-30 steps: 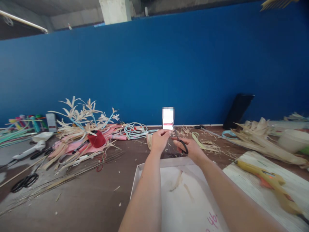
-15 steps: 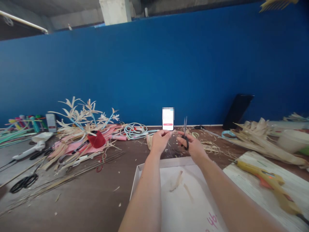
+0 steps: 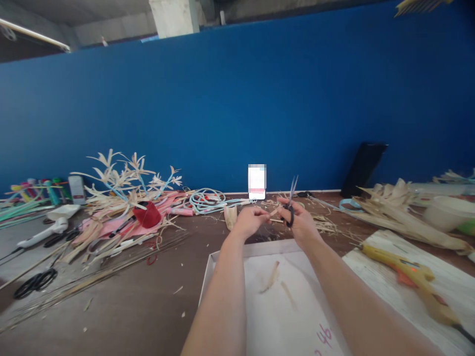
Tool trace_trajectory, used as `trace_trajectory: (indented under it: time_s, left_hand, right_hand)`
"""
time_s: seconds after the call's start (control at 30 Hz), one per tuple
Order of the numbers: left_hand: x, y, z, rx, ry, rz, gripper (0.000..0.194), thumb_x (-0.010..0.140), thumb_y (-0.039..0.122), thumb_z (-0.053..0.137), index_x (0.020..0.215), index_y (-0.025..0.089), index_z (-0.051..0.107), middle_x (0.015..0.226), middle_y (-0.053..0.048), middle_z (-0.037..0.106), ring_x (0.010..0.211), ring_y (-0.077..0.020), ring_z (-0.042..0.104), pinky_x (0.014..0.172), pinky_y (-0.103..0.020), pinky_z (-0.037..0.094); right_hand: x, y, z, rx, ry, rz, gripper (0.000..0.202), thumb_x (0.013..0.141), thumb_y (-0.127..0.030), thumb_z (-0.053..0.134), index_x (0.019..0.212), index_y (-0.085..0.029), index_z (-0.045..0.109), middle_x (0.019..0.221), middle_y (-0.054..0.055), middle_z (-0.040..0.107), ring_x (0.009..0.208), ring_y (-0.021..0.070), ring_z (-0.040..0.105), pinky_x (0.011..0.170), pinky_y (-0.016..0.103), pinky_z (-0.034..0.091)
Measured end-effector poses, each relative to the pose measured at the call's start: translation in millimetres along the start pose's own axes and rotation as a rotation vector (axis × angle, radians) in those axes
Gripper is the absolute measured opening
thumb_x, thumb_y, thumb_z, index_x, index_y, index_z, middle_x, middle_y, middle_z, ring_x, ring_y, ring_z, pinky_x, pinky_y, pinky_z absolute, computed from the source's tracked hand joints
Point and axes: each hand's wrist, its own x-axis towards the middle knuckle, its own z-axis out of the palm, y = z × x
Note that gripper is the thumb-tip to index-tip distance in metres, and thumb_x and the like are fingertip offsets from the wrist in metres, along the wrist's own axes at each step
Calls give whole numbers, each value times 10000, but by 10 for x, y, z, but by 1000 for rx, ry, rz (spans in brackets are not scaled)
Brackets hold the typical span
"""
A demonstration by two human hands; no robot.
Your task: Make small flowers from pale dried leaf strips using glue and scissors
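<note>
My left hand (image 3: 252, 221) pinches one end of a small pale strip (image 3: 275, 212), which looks like dried husk. My right hand (image 3: 301, 223) has its fingers through the black handles of small scissors (image 3: 291, 207), whose blades point up and look slightly parted. The fingertips of my right hand are at the strip's other end. Both hands are above the far edge of a shallow white box (image 3: 267, 247), in which a few husk scraps (image 3: 272, 278) lie. Just left of my left hand stands a pale curled husk piece (image 3: 230, 216).
A lit phone (image 3: 257, 182) leans at the blue wall (image 3: 230, 99). On the left are husk flowers in a red pot (image 3: 147, 214), cords (image 3: 208, 200) and black-handled scissors (image 3: 36, 283). To the right lie a yellow glue gun (image 3: 415, 277) and dried husks (image 3: 401, 217).
My left hand has lowered slightly, and the strip now shows between both hands' fingertips. The scissors have shifted slightly right and tilted, their blades now more visible.
</note>
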Motion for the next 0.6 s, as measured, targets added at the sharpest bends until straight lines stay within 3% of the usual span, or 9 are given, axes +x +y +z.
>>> trace_trajectory:
  time_s: [0.13,0.37,0.6]
  left_hand:
    - [12,-64,-63,-143,-34,-115,184,677,328,608,746,186,703,660,-32,681,417,-76,408,409,-200,306]
    - [-33,-11,-111,-230,-57,-200,171,640,281,652,781,199,703,729,-46,690,503,-102,520,439,-196,386]
    - [-43,7,-151,-83,8,-131,260,665,363,645,871,215,704,763,-31,669,593,-113,518,550,-226,399]
  right_hand:
    - [26,17,-29,24,66,-13,533,608,-396,711,1084,-182,601,700,7,566,610,124,506,509,234,362]
    - [45,38,-59,45,71,-42,511,627,-369,708,1091,-188,596,729,10,557,654,130,508,521,232,363]
    - [27,37,-61,-20,4,-34,511,630,-404,699,1080,-182,602,698,10,569,617,123,508,532,240,383]
